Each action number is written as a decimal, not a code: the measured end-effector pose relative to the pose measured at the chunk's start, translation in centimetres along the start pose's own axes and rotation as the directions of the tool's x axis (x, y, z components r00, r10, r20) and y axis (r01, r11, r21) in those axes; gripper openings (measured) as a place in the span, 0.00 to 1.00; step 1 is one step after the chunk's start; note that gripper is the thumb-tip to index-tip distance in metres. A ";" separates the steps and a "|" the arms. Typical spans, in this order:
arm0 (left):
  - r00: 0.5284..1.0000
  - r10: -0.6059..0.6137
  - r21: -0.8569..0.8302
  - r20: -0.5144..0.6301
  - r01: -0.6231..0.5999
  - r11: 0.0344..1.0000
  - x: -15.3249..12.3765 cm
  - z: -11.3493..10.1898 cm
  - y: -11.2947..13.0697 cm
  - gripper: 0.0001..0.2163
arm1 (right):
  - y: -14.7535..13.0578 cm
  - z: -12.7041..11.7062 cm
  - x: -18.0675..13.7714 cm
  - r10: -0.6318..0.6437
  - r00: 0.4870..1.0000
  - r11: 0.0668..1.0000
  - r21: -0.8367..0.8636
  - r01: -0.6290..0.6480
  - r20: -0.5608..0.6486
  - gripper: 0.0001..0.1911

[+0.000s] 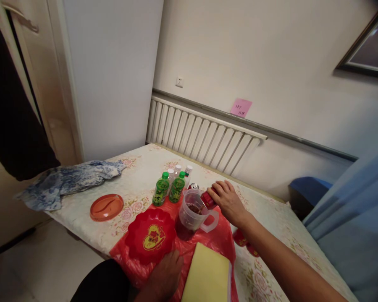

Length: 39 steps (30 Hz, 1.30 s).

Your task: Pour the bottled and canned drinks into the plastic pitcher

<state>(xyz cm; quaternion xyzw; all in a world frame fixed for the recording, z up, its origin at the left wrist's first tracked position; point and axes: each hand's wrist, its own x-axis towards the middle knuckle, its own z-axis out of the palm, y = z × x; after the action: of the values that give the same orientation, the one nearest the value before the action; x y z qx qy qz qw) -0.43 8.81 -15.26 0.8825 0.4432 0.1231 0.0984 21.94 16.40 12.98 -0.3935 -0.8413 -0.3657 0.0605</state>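
My right hand (227, 202) is wrapped round a red drink can (208, 199), tilted over the mouth of a clear plastic jug (189, 209). Dark brown liquid runs from the can into the jug, which stands upright and is partly filled. My left hand (168, 270) rests with curled fingers at the near edge of a red scalloped plate (151, 235); whether anything is inside its fingers is hidden. Under plate and jug lies a red plastic sheet (122, 251). A yellow-covered notebook (208, 272) lies right of my left hand.
Green-capped bottles (161, 191) and white-capped bottles (189, 171) stand behind the plate, with another can (193, 186) by the jug. Red cans (239, 237) lie partly behind my right forearm. An orange lid (106, 207) and blue-white cloth (75, 180) are at left on the flowered tablecloth (138, 161).
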 end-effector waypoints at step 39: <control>1.000 -0.006 -0.005 0.013 0.006 1.000 0.1 -1.2 0.5 0.14 | 0.2 -0.5 0.2 -0.014 1.000 1.000 -0.015 0.014 0.002 0.19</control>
<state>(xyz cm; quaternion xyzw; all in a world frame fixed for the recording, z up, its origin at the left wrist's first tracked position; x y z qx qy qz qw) -0.38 8.68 -13.94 0.8818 0.4447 0.1181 0.1038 21.90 16.26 13.55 -0.3882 -0.8414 -0.3719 0.0542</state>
